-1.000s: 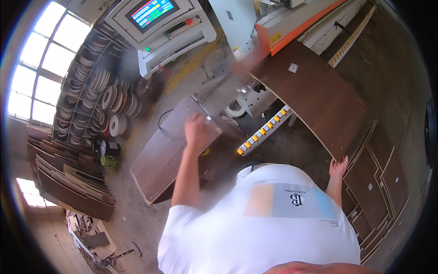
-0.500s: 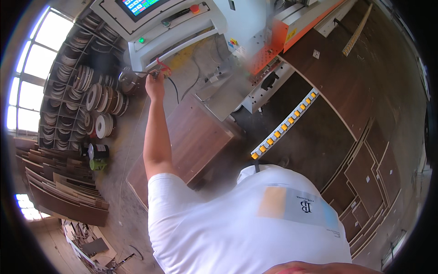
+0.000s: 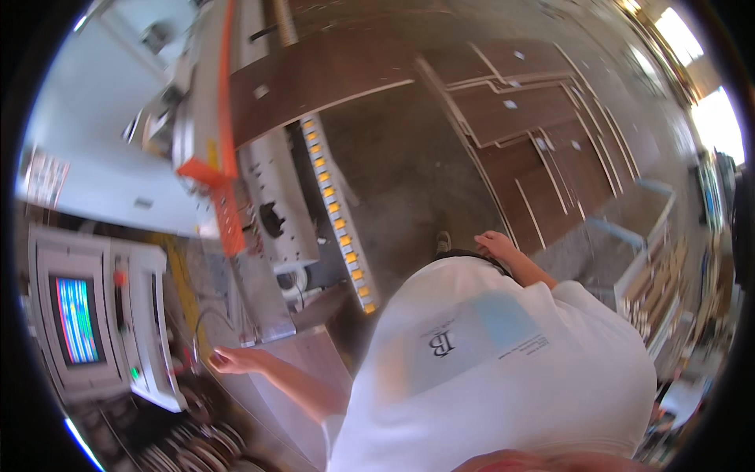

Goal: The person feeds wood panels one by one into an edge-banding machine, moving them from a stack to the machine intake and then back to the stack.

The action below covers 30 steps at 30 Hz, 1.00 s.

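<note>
Head view: I see the scene rotated and heavily bent at the rim; the person's white shirt (image 3: 503, 370) fills the lower middle and blocks whatever is under the torso.
Hidden: I can't read the left palm, it is turned away. Right fingers are small and partly behind the shirt edge. Dark rim eats the corners.
Left hand (image 3: 236, 360): stretched out to the person's left, fingers loosely spread, not clamped on anything I can make out. It sits just beside the control console (image 3: 102, 315) with the lit screen (image 3: 76, 318), near a thin cable (image 3: 198, 330); contact with either I can't tell.
Right hand (image 3: 494, 242): hanging at the side over the concrete floor (image 3: 409, 173), fingers relaxed and apart, empty as far as I can see.
Hands apart: well apart, torso between them.
Panel: dark brown board (image 3: 330, 79) lies on the machine's roller bench (image 3: 338, 212), ahead of both hands, touching neither.
Floor stack: more brown boards (image 3: 543, 134) lie flat on the floor near the right hand, not touching it.
</note>
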### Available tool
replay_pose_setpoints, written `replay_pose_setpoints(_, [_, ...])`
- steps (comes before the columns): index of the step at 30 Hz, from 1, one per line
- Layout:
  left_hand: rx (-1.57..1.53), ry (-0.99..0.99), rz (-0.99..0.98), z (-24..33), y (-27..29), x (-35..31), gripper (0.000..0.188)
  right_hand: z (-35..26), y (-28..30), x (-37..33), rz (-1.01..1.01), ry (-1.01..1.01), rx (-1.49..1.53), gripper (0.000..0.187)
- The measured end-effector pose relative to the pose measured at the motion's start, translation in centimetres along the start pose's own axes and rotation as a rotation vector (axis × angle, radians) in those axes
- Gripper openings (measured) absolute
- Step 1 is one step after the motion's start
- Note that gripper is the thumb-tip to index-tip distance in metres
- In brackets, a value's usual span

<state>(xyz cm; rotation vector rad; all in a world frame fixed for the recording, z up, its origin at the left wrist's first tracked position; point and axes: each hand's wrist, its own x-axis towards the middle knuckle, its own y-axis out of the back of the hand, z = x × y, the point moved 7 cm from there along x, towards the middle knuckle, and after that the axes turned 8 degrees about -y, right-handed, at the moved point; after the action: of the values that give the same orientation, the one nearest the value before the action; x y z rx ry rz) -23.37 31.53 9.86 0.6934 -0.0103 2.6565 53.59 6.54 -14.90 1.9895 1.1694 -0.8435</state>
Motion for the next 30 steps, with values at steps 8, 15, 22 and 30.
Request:
replay_pose_setpoints(8, [-0.74, -0.806, -0.421, 39.9, -5.9, -11.9, 0.046, 3.4, 2.0, -4.4, 0.105, -0.1, -0.174, 0.041])
replay_pose_setpoints(15, [-2.044, -1.248, -0.063, 52.1, 1.7, -14.7, 0.061, 6.6, 4.4, -3.5, 0.125, -0.098, -0.01, 0.039])
replay_pose_setpoints(22, [-2.112, -1.212, -0.092, 57.3, -0.6, -24.0, 0.067, 8.8, 9.3, -0.7, 0.197, -0.093, 0.033, 0.046])
replay_pose_setpoints(30, [-2.135, -1.087, -0.249, 61.4, -6.4, -34.8, 0.075, 11.5, 17.6, 2.7, 0.216, -0.214, 0.226, 0.037])
